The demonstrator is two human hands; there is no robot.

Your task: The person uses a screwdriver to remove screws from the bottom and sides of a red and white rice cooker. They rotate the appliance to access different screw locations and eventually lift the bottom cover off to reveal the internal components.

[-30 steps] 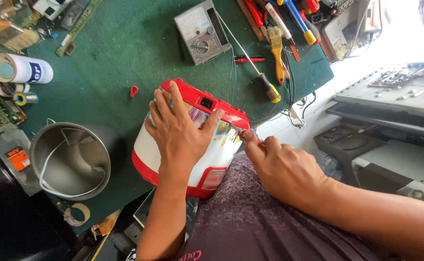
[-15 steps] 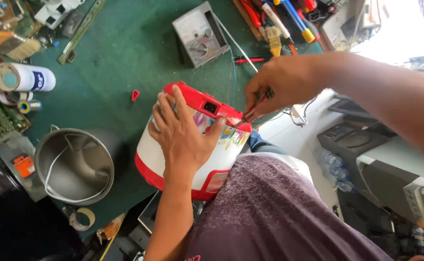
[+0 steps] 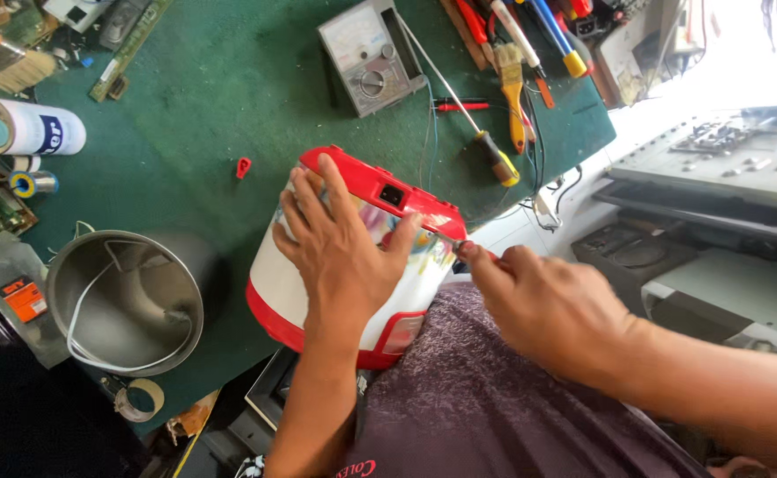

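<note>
Gripping red-white appliance [image 3: 353, 265] — left hand [image 3: 344, 257] splayed

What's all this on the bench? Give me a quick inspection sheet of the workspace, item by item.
Surface: green mat on a workbench.
Job's things: red and white appliance housing lying at the mat's near edge; a thin tool touches its red rim.
Clutter: metal pot, analog meter, screwdriver, paintbrush, spray can, tape roll, small red part.
Hands: left hand spread flat on the housing; right hand pinching the thin tool.
Cables: white cord coiled inside the pot; thin leads by the meter.
Surroundings: grey equipment stacked beside the bench.
</note>
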